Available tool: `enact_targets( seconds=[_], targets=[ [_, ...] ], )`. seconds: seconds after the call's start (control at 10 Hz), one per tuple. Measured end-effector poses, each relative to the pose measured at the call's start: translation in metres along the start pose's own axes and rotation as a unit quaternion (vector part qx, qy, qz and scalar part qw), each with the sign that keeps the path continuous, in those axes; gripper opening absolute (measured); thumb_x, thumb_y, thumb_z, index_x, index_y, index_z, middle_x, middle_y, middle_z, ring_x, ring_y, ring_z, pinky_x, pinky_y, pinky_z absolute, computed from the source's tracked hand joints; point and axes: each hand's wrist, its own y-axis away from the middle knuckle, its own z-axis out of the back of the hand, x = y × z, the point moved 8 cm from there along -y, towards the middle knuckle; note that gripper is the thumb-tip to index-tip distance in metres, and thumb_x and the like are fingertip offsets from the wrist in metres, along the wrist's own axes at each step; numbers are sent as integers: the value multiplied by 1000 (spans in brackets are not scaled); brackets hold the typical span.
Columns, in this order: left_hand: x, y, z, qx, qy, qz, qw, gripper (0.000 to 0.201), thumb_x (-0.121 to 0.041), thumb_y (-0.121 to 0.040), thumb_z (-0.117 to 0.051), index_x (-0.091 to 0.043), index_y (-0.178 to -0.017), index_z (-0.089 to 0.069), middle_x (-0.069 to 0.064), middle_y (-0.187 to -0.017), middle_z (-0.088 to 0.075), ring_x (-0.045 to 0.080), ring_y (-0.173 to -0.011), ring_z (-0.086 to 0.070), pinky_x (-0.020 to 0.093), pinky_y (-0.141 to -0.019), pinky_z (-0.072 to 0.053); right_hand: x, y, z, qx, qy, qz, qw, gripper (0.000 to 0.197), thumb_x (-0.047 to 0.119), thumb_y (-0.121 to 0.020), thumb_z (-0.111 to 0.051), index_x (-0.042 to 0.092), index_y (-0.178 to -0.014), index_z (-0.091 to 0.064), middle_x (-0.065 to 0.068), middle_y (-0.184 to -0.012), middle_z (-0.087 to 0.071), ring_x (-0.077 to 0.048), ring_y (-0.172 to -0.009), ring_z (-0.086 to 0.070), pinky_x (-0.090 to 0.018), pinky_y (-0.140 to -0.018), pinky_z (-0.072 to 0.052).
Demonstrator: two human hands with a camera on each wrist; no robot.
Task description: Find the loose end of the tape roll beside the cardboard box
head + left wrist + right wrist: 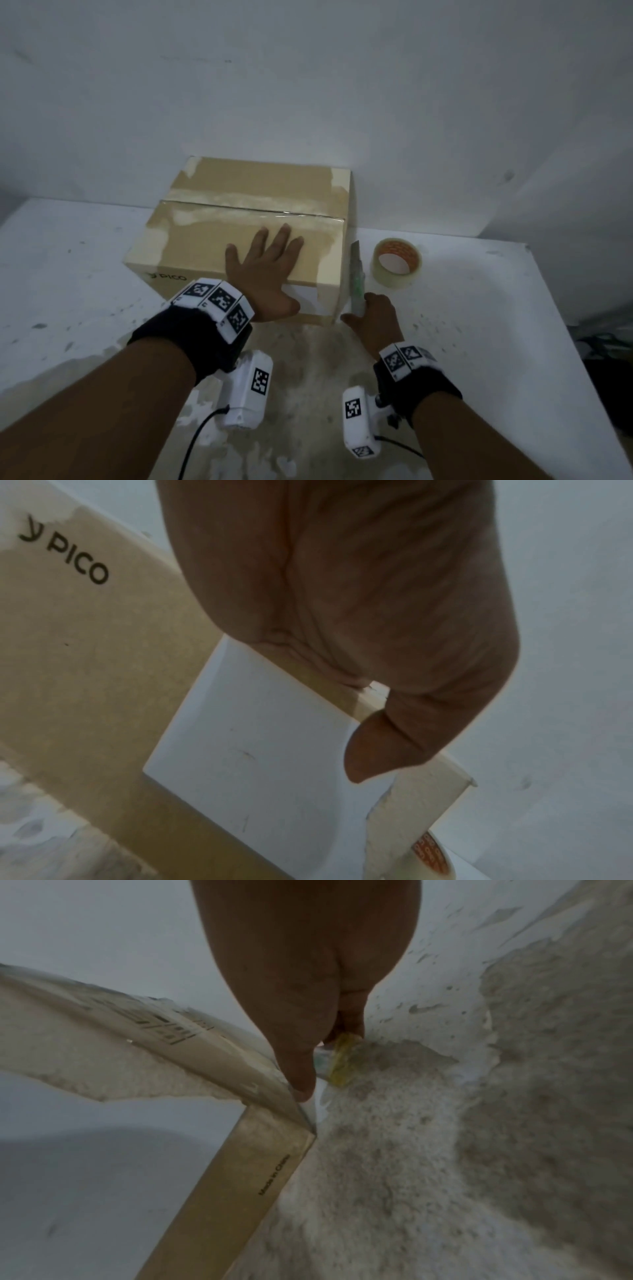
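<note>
A taped cardboard box (257, 181) marked PICO stands on the table against the wall. My left hand (270, 267) lies flat on its top near the front edge, fingers spread; the left wrist view shows the palm (342, 588) on the box (85, 656). A roll of clear tape (397, 265) with an orange core lies flat on the table just right of the box, untouched; its edge (431, 856) also shows in the left wrist view. My right hand (373, 318) grips a utility knife (356, 274) upright at the box's front right corner. The tape's loose end is not visible.
The white table (479, 308) has worn, peeled paint in front of the box (394, 1150). Its right edge (565, 329) drops off to a dark floor. A white wall (308, 85) rises directly behind the box. A white label (257, 737) covers part of the box's front.
</note>
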Motion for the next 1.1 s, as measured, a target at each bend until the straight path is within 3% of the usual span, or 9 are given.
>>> enact_targets(
  seconds=[0.1,0.3,0.5,0.6,0.8,0.9,1.0,1.1],
  targets=[
    [0,0,0,2,0,2,1000,104,-47,-75,-60,-35,-145,16,-9,-155,27,23,-143,22,62,-111,2,1,6,-4,19,65,29,997,39,27,-80,-64,4,-110,-53,-19,-110,-54,-33,-101,-53,-37,-87,-43],
    [0,-2,0,1,-8,8,1000,103,-45,-75,-59,-35,-144,17,-10,-155,28,23,-143,23,62,-111,3,6,1,0,25,44,33,998,36,27,-84,-62,5,-111,-52,-18,-112,-53,-31,-101,-53,-36,-88,-44],
    [1,-2,-1,-2,-7,10,1000,104,-45,-75,-61,-35,-145,16,-10,-155,27,23,-143,22,62,-110,3,7,8,17,9,36,26,999,61,33,-84,-63,6,-134,-39,-17,-134,-45,-31,-124,-42,-37,-104,-33],
    [3,-4,-3,4,-8,11,1000,103,-45,-76,-59,-35,-144,17,-9,-155,27,23,-143,22,62,-111,3,6,24,28,-12,48,37,998,60,38,-84,-62,10,-132,-42,-15,-134,-46,-30,-124,-43,-39,-102,-35],
    [1,1,4,4,50,-7,999,92,-43,-81,-56,-34,-147,7,-7,-157,21,22,-144,19,62,-111,4,11,79,52,-8,27,64,998,45,41,-82,-63,15,-119,-56,-6,-118,-60,-19,-106,-54,-36,-98,-43],
    [8,7,17,4,221,-23,975,71,-32,-87,-54,-31,-147,-16,-4,-160,2,23,-146,6,56,-113,2,23,119,69,-13,17,84,996,40,39,-83,-64,17,-115,-59,0,-107,-60,-12,-96,-54,-26,-89,-45],
    [22,31,34,-68,469,-45,880,48,-16,-88,-56,-20,-134,-46,10,-146,-41,27,-131,-41,39,-106,-30,36,162,90,-29,12,96,995,34,34,-84,-64,16,-113,-61,5,-96,-58,-9,-89,-54,-16,-79,-40],
    [42,71,42,-139,460,-36,876,42,-10,-89,-57,-16,-131,-52,8,-141,-49,24,-123,-48,29,-97,-35,46,203,115,-101,-35,95,990,28,29,-84,-65,15,-108,-66,4,-96,-64,-6,-85,-59,-6,-73,-39]
  ],
)
